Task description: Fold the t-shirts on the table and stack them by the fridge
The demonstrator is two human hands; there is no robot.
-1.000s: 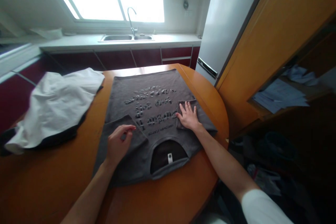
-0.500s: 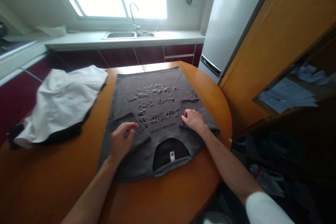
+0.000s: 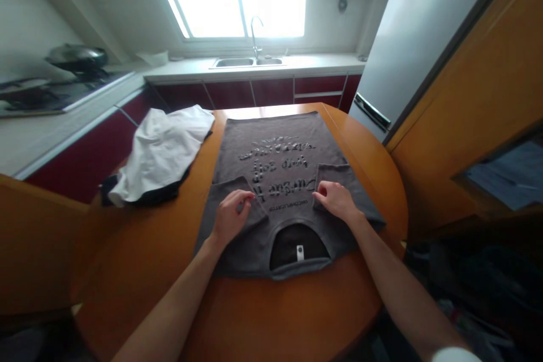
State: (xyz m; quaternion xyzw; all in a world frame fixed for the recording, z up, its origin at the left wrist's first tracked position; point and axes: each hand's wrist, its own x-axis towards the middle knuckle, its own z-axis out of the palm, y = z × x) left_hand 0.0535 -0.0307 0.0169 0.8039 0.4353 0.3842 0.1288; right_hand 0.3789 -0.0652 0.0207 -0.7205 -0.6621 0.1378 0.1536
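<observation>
Dark grey T-shirt lay spread on the wooden table, its neck opening nearest the wearer and its dark lettering facing up. Both sleeves were turned inward over its front. At the T-shirt's left side, the left hand was over the folded left sleeve, fingers curled and thumb close to the forefinger; whether cloth was pinched between them could not be told. At its right side, the right hand was at the folded right sleeve, loosely curled with the thumb near the forefinger, and a hold on the fabric could not be made out either. Left of the T-shirt, a rumpled white cloth lay over a black cloth. Beyond the T-shirt's far hem were the sink and faucet.
</observation>
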